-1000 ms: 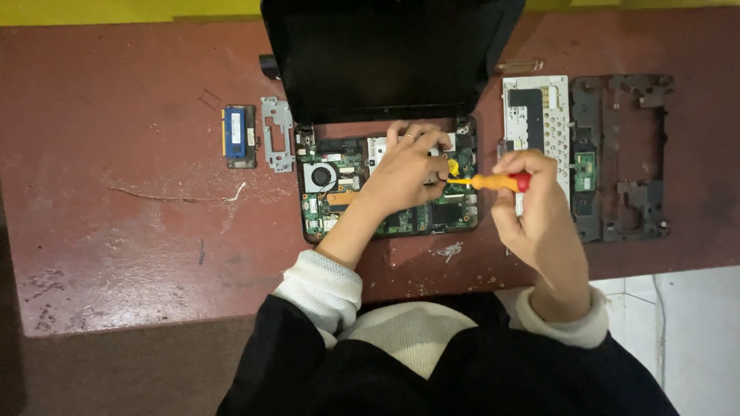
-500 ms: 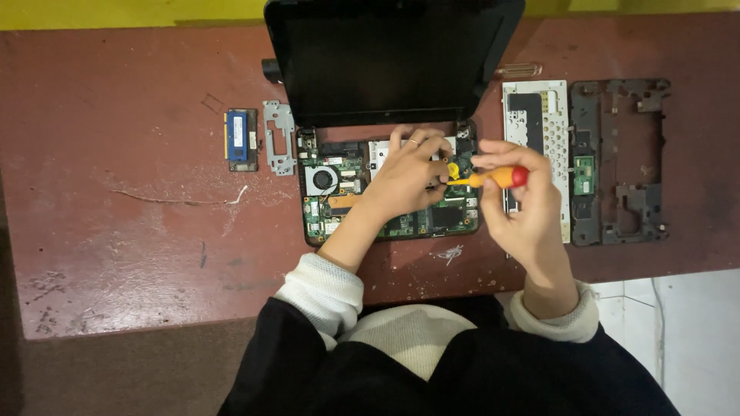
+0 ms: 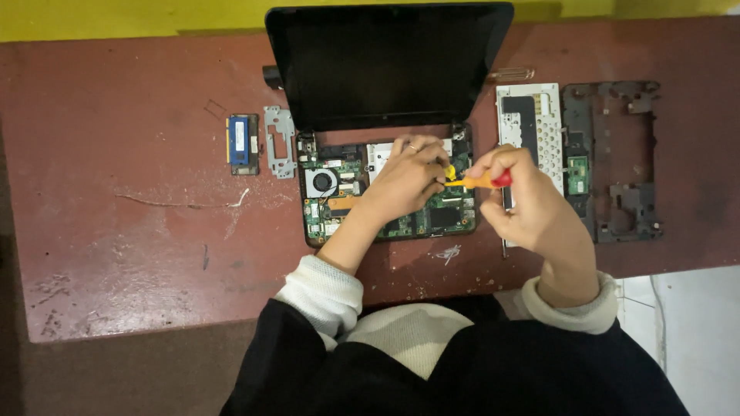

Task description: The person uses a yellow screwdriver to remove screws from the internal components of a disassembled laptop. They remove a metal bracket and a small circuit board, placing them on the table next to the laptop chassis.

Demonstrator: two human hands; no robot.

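Opened small laptop (image 3: 385,115) on a worn red table (image 3: 116,254), seen from above.
From left: a memory stick (image 3: 242,144) and metal bracket (image 3: 278,141) lie beside the bare circuit board (image 3: 339,202); the left hand (image 3: 405,179) rests on the board, fingers curled, perhaps pinching a part; the right hand (image 3: 524,204) grips a screwdriver (image 3: 478,182); a keyboard (image 3: 530,127) and black frame (image 3: 613,162) lie right.

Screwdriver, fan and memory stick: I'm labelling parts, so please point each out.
Screwdriver (image 3: 479,182): head view, orange handle.
Fan (image 3: 321,182): head view, round hub.
Memory stick (image 3: 241,143): head view, blue label.
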